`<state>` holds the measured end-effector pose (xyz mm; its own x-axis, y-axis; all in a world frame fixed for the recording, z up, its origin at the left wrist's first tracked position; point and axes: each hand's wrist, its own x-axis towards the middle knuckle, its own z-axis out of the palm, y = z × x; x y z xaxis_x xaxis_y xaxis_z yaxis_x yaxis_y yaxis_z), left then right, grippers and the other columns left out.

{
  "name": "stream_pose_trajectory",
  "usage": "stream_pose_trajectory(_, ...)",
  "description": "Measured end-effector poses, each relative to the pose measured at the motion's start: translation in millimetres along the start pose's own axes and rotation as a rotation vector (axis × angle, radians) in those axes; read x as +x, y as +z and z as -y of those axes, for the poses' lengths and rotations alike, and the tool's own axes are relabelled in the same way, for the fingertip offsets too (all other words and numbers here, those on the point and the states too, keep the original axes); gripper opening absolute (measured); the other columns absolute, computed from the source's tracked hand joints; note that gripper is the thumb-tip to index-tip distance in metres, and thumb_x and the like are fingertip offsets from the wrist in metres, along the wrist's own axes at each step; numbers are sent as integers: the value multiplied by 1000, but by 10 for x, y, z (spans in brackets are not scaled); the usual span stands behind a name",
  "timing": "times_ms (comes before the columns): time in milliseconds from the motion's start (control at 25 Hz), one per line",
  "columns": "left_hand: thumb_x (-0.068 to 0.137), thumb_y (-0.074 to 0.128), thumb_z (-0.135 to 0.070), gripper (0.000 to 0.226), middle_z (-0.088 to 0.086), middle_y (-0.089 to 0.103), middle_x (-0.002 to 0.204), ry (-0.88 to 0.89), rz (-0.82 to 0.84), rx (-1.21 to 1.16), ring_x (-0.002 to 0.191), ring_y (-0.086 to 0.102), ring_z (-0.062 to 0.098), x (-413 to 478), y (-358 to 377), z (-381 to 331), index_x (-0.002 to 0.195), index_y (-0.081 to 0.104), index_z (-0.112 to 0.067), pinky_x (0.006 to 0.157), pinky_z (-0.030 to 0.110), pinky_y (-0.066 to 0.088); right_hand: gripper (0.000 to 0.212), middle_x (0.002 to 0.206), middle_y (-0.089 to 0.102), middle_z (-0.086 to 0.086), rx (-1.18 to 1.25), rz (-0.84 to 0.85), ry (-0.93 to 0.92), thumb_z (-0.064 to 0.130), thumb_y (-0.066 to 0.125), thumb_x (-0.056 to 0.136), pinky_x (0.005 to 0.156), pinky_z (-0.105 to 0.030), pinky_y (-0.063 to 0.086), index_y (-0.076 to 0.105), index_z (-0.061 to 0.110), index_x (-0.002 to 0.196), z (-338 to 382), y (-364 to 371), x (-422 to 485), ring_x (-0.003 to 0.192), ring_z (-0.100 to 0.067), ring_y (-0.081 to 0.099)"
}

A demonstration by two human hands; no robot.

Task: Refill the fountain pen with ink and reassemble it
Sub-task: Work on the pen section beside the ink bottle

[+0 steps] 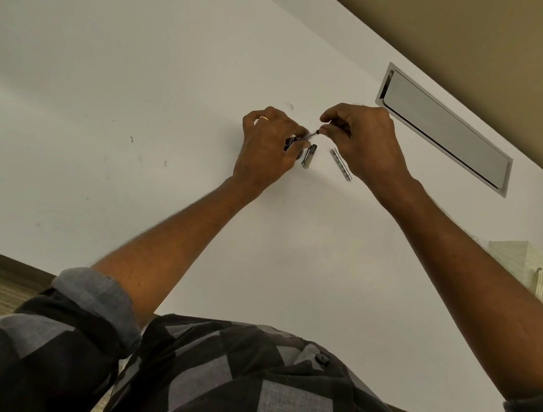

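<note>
Pinching a slim dark pen section (309,135) between left hand (270,150) and right hand (362,138), both grips closed on it above the white tabletop (141,85). Risking ink spilling, or nudging the silver metal cap (309,156) and patterned silver barrel (340,163) lying just beside.

We see shirt (239,385) in patchwork check, dark charcoal and light grey blocks; dark buttons down placket; both sleeves rolled up, paler grey lining showing at left cuff (102,301); forearms bare; we note thin gold ring (265,119) on left hand (269,143); right hand (363,138) without jewellery.
</note>
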<state>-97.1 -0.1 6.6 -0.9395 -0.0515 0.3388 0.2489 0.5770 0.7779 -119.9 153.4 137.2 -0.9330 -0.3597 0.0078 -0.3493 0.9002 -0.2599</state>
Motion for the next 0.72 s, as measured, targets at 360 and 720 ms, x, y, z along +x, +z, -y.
stream_pose_trajectory(360, 86, 75, -25, 10, -2, 73, 85, 31, 63, -72, 102, 61, 21, 64, -6, -54, 94, 76, -19, 94, 32, 26, 31, 89, 75, -8, -64, 29, 106, 37, 59, 104, 75, -43, 58, 70, 8, 102, 34, -9, 15, 81, -27, 69)
stream_pose_trajectory(720, 85, 77, -27, 14, -10, 74, 92, -57, 55, -81, 110, 57, 14, 86, -47, -109, 98, 78, -24, 103, 36, 26, 57, 67, 50, -4, -442, 14, 79, 57, 31, 108, 54, -31, 22, 54, 15, 78, 85, -21, -23, 61, -29, 46)
